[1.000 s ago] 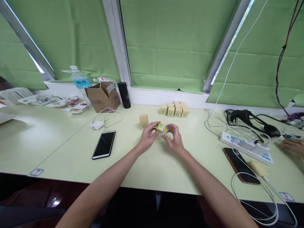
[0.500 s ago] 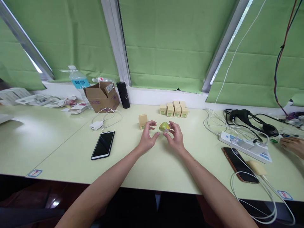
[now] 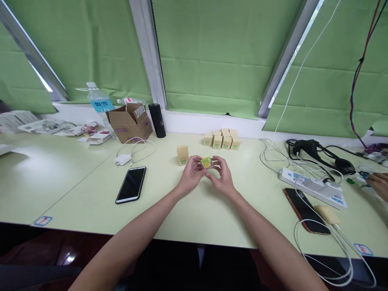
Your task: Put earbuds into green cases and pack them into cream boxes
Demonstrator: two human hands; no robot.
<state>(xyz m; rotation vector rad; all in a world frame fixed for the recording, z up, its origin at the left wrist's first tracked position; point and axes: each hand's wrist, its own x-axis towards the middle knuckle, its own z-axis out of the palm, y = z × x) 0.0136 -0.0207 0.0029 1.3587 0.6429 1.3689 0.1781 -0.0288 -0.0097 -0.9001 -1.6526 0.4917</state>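
Between my hands, just above the table, is a small clear plastic pack with green and yellow on it (image 3: 206,163). My left hand (image 3: 192,174) grips its left side, and my right hand (image 3: 222,173) has its right side between thumb and fingers. What the pack contains is too small to make out. Close behind my left hand stands a small tan box (image 3: 182,155) with a greenish label near its base. Farther back, several similar small tan boxes (image 3: 226,140) stand in a cluster by the wall.
On the left lie a phone (image 3: 131,185) and a white charger (image 3: 123,159); behind them are an open cardboard box (image 3: 130,124) and a black tumbler (image 3: 157,121). A power strip (image 3: 313,186), cables and another phone (image 3: 304,210) occupy the right. Another person's hand (image 3: 378,184) is at the far right.
My left hand has closed onto the pack, which my right hand alone held before. The pack has shifted slightly left and turned its yellow mark forward. The other person's hand has moved a little.
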